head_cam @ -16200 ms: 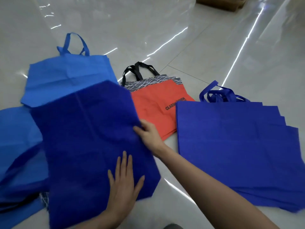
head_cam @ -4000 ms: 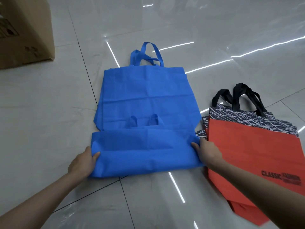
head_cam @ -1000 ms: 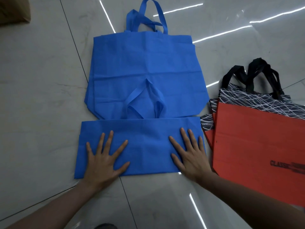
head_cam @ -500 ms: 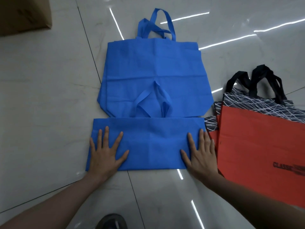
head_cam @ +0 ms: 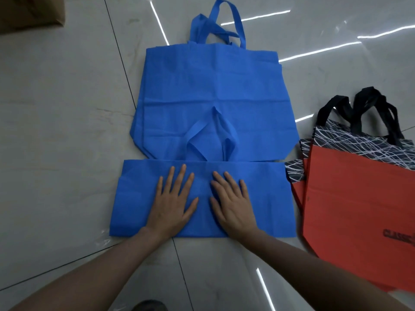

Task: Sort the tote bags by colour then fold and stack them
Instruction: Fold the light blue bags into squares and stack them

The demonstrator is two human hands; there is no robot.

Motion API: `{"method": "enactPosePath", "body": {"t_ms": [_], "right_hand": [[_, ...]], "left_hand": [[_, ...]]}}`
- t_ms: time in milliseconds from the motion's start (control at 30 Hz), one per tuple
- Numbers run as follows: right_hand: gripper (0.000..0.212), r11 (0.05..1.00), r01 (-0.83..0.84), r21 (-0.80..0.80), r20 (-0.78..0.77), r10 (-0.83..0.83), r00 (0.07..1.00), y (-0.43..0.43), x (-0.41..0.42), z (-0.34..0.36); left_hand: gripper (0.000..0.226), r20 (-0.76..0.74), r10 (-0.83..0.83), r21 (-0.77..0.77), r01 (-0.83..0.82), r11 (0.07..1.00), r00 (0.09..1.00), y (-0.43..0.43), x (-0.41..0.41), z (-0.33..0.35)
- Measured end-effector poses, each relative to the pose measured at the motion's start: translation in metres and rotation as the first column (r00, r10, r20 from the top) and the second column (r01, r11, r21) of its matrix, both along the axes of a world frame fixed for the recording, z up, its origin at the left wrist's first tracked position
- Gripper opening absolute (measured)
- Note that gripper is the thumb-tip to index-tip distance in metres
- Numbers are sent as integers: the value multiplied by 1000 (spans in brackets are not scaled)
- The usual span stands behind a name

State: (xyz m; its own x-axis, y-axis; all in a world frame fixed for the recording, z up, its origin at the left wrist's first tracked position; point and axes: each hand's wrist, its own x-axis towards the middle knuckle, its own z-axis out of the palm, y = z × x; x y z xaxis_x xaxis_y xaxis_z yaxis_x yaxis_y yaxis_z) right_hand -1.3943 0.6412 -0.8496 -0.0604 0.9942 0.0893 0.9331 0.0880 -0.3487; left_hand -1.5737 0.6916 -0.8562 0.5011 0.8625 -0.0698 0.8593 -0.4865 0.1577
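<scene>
A folded light blue tote bag [head_cam: 265,198] lies as a wide strip on the floor in front of me, its handles [head_cam: 211,140] sticking out over the bags behind. My left hand [head_cam: 173,203] and my right hand [head_cam: 233,205] press flat on its middle, fingers straight, side by side. Behind it lies a pile of unfolded light blue tote bags [head_cam: 211,86], handles pointing away. To the right lie orange tote bags [head_cam: 354,198] with black patterned tops and black handles.
The floor is glossy pale tile with dark grout lines [head_cam: 121,63]. A corner of a cardboard box [head_cam: 27,12] shows at the top left. A dark shoe tip [head_cam: 148,306] shows at the bottom edge.
Both hands have slid from the ends of the folded blue strip inward to its middle, staying flat on it. The bags lie where they were.
</scene>
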Motion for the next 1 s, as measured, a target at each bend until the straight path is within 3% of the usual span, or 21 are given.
{"method": "enactPosePath", "body": {"t_ms": [67,133,167,267,333,367,433,500,533,667,733,767,867,933,967,1000], "right_hand": [[39,979,168,114,-166,-148,975,19,7,8],[49,934,326,147,-194,-296,935,45,15,23],[56,921,381,83,-166,-364,917,60,18,33],[66,834,441,-331,-14,-472,882,100,23,53],[48,762,330,-557,-153,-485,861,120,23,60],[39,741,242,-626,-310,-522,795,127,21,64],[23,754,152,-639,-609,-617,499,136,21,72],[25,798,227,-559,-774,-600,202,141,30,81],[30,814,268,-515,-821,-558,120,143,37,85],[38,866,339,-368,-912,-407,50,145,63,101],[44,884,297,-362,-914,-399,76,144,69,111],[46,896,243,-371,-900,-412,144,142,67,119],[42,904,82,-420,-736,-392,552,126,54,140],[37,937,19,-348,-491,-200,848,98,40,139],[40,971,-22,-237,-295,-50,954,80,30,132],[41,988,-103,-111,-78,94,992,61,22,120]], "left_hand": [[62,38,25,0,-25,1000,999,3,-1,2],[61,77,17,-1,-17,1000,997,7,-4,4],[60,86,-1,1,1,1000,996,9,-6,5],[61,64,-23,-27,25,999,998,11,-10,6],[62,49,-25,-41,27,999,998,11,-10,5],[62,47,-26,-46,28,999,999,10,-10,4],[62,44,-25,-59,27,998,999,9,-11,4],[62,36,-28,-61,30,998,999,10,-14,4],[62,31,-34,-62,35,997,999,10,-15,5],[64,8,-40,-65,40,997,999,10,-16,4],[65,-4,-21,-53,21,998,1000,9,-14,4],[65,-10,-14,-46,14,999,1000,9,-14,4],[69,-30,-23,-72,21,997,999,9,-13,7],[78,-25,-14,-110,11,994,1000,9,-12,8],[83,1,8,-134,-8,991,1000,10,-11,8],[85,42,42,-182,-34,983,998,11,-11,9]]}}
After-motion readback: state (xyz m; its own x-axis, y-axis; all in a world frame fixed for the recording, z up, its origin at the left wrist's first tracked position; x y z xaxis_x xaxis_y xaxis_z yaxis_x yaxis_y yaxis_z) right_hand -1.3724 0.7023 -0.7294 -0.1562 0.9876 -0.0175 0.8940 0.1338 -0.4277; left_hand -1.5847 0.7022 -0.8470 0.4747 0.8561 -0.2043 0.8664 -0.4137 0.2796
